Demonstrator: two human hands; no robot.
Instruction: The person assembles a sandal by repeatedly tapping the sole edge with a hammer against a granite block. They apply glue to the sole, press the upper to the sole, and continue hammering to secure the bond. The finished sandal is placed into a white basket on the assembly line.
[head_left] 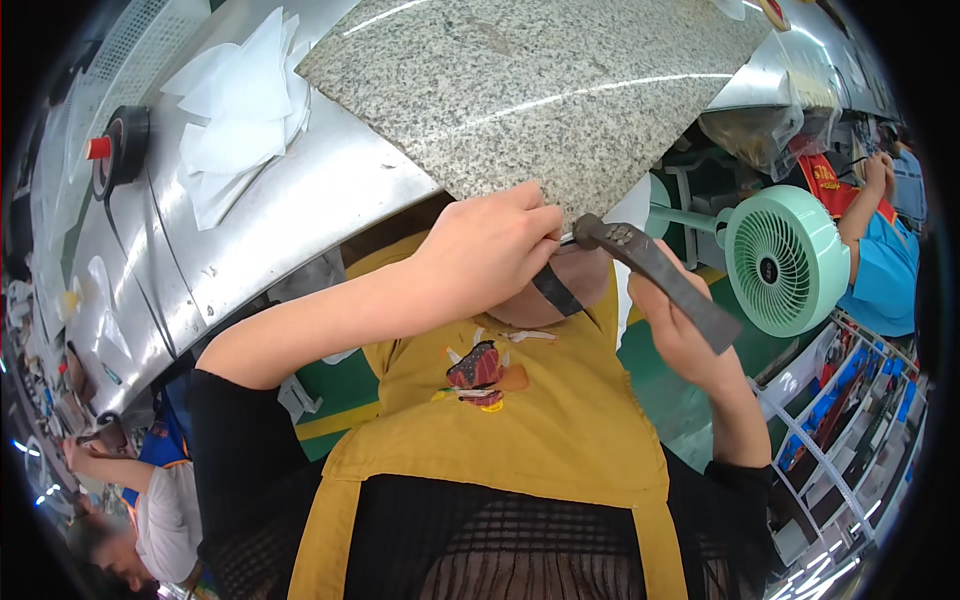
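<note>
My left hand (487, 248) is closed at the near corner of a speckled granite slab (540, 115), fingertips pinched together on a dark strap (556, 292). The strap hangs down from the fingers over my lap; its upper end is hidden by them. In my right hand (675, 335) is a hammer (665, 280) with a dark, curved metal head. Its round striking end lies right beside my left fingertips, close to the slab's corner. Most of the hammer's handle is hidden behind the head and the hand.
Left of the slab, a metal table (330, 165) carries white sheets (240, 120) and a black reel (125, 150) with dark strip trailing off it. A green fan (785, 260) stands at the right, above a wire rack (840, 440). Co-workers sit at both sides.
</note>
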